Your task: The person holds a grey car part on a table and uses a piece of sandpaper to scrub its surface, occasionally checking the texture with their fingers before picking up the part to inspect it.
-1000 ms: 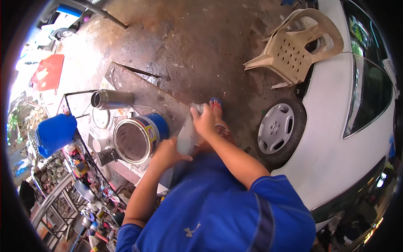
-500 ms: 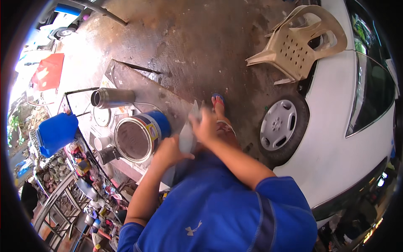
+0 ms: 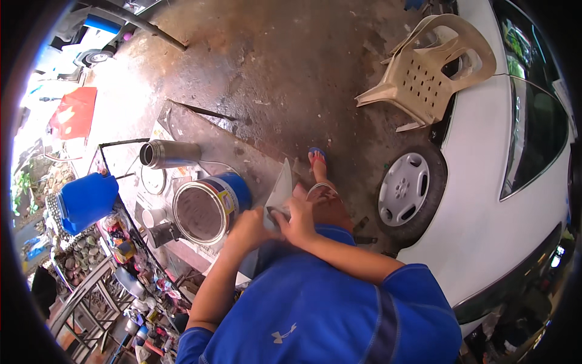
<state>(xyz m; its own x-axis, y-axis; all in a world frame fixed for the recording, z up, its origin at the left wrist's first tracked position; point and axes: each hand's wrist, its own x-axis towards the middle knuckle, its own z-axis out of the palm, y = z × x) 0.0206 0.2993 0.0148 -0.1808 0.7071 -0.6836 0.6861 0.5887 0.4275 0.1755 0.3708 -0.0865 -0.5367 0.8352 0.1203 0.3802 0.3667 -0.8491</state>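
Close in front of my body is a pale grey, pointed panel (image 3: 280, 189), its tip directed away from me over the table edge. My left hand (image 3: 245, 233) is closed on the panel's near left side, with the thumb stretched toward the right. On the panel's right side, my right hand (image 3: 299, 224) is closed with bent fingers around a small dark grey piece (image 3: 277, 212), pressed at the panel's surface. What that piece is, I cannot make out. Left of my hands stands a large paint can (image 3: 233, 189) with a blue and white side and a greyish lid.
On the worn table (image 3: 230, 142) are a metal flask (image 3: 173, 154) lying down, a white cup (image 3: 154, 217) and a round lid (image 3: 153, 179). A blue jug (image 3: 89, 200) stands at left. At right are a beige plastic chair (image 3: 418, 85), a wheel (image 3: 405, 189) and a white car (image 3: 473, 200).
My right hand has come nearer, from the panel's far part down beside my left hand. The small dark piece now shows under its fingers. The view has shifted slightly.
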